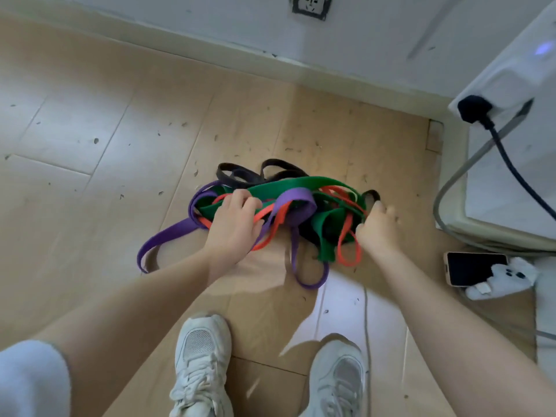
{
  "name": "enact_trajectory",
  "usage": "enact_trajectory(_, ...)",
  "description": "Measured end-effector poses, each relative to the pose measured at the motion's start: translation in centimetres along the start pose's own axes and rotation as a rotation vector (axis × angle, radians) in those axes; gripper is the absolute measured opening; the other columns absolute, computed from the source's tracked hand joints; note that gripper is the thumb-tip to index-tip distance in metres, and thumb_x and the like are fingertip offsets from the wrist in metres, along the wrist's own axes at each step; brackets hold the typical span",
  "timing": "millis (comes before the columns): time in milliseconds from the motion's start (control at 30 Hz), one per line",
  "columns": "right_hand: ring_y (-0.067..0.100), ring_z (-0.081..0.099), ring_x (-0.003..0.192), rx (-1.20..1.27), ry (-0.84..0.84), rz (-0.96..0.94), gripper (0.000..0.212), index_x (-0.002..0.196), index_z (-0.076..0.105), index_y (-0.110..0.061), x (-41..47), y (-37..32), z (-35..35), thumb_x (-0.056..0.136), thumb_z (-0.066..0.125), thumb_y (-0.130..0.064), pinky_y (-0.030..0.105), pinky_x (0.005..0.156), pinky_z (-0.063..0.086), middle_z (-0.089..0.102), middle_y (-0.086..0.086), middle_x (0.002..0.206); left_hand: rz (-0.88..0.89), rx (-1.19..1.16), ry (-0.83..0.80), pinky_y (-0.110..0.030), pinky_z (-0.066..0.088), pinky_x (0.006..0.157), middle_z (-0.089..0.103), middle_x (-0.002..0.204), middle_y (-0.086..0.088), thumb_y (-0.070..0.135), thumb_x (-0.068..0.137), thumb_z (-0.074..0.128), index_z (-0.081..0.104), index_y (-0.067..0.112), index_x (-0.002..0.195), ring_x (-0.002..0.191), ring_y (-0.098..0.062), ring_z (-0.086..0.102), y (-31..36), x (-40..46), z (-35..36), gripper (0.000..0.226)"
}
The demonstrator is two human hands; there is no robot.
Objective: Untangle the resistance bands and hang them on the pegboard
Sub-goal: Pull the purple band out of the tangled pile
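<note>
Both hands (pixel 234 218) gripping tangled flat rubbery bands (pixel 288 206), wood-plank floor (pixel 105 145)

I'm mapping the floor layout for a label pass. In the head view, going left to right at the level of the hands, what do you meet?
Purple band's loose loop → left hand on the tangle → green band → right hand at the tangle's right edge → grey cable → phone.
</note>
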State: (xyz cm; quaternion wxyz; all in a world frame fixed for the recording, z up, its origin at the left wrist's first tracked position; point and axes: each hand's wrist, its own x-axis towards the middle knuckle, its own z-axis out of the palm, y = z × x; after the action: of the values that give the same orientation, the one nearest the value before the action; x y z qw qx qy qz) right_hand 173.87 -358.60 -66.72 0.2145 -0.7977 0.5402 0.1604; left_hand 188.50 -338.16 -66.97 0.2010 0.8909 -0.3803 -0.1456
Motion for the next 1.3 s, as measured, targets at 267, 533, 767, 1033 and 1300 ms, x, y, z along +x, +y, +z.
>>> enact_trajectory(267,0.026,0.012,0.145,-0.267,0.047,-0.812,0.048,0.145,0.029,-0.027,0.5,-4.8,1.8,0.098,0.038,-0.017,0.044,0.117,0.005,0.017,0.003,0.157,0.113,0.04,-0.172,-0.046,0.037,0.103,0.037,0.144,-0.012,0.037,0.083,0.062,0.033,0.015,0.142,0.128,-0.034,0.04,1.5,0.0,3.4,0.07)
enact_trajectory(533,0.024,0.017,0.141,-0.745,-0.204,-0.869,0.074,0.144,0.026,-0.028,4.5,-4.0,2.0,0.082,0.065,-0.033,0.045,0.105,0.028,0.026,0.0,0.153,0.149,0.053,-0.18,-0.042,0.036,0.099,0.049,0.131,-0.012,0.044,0.064,0.076,0.053,0.008,0.114,0.117,-0.03,0.049,4.7,-0.6,7.8,0.066)
enact_trajectory(767,0.031,0.055,0.107,-0.338,-0.007,-0.734,0.03,0.112,0.052,-0.018,3.4,-3.3,1.6,0.086,0.059,-0.031,0.041,0.082,0.042,0.064,0.008,0.107,0.127,0.107,0.356,-0.047,0.032,0.099,0.046,0.118,-0.01,0.034,0.071,0.055,0.046,0.011,0.111,0.108,-0.029,0.041,1.5,0.0,6.9,0.047)
enact_trajectory(1033,0.028,0.054,0.109,0.498,0.225,-0.155,0.035,0.127,0.045,-0.003,2.7,-1.1,-5.9,0.096,0.046,-0.017,0.031,0.085,0.04,0.058,0.014,0.121,0.206,-0.117,-0.275,-0.041,0.047,0.09,0.048,0.13,-0.01,0.058,0.078,0.049,0.041,0.015,0.131,0.114,-0.032,0.053,4.0,-2.7,8.0,0.069)
enact_trajectory(1300,0.035,0.052,0.113,0.383,-0.031,0.002,0.04,0.128,0.038,0.0,3.4,2.3,-1.2,0.096,0.046,-0.023,0.038,0.091,0.04,0.053,0.019,0.126,-0.37,-0.176,-0.135,-0.041,0.041,0.09,0.054,0.117,-0.006,0.038,0.084,0.061,0.044,0.017,0.123,0.111,-0.03,0.052,9.5,0.7,13.0,0.047)
